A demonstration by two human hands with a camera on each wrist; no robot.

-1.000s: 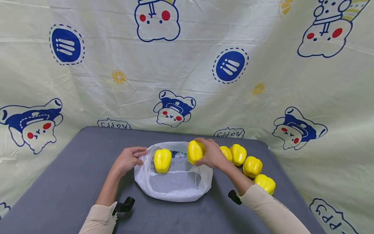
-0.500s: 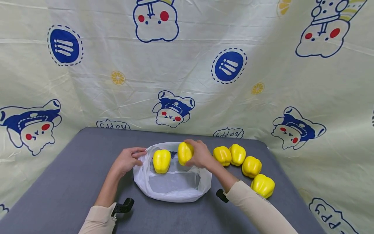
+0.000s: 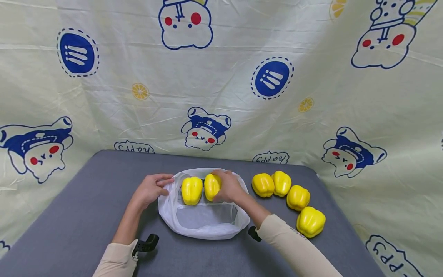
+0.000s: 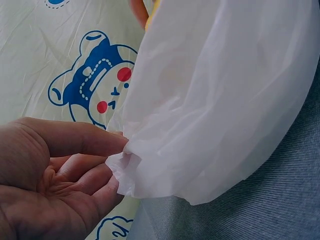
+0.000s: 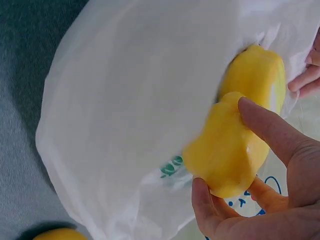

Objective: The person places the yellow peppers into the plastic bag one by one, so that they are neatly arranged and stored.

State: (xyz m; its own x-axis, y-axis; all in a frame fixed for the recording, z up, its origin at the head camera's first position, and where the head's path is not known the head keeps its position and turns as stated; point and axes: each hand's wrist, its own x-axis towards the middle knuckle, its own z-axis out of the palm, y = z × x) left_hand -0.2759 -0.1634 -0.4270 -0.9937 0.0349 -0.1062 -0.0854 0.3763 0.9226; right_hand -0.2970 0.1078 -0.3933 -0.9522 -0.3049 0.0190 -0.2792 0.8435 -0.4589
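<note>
A white plastic bag [image 3: 207, 232] stands with its mouth spread wide on the grey table. At its left rim my left hand [image 3: 151, 189] pinches the thin plastic between thumb and fingers, as the left wrist view shows closely. Inside the bag, toward the back left, lies a yellow bell pepper [image 3: 192, 191]. Just right of it, my right hand [image 3: 229, 187] grips a second yellow bell pepper [image 3: 212, 187] over the bag's opening. In the right wrist view the held pepper [image 5: 227, 147] overlaps the other pepper [image 5: 255, 75]; whether they touch I cannot tell.
Several yellow bell peppers [image 3: 298, 197] form a curved row on the table to the right of the bag. Behind the grey table [image 3: 86, 215] hangs a pale printed cloth [image 3: 221, 84]. Each wrist wears a black strap-like device [image 3: 147, 244].
My right hand has carried its bell pepper leftward and slightly down, close to the pepper in the bag. The left hand keeps its place on the rim.
</note>
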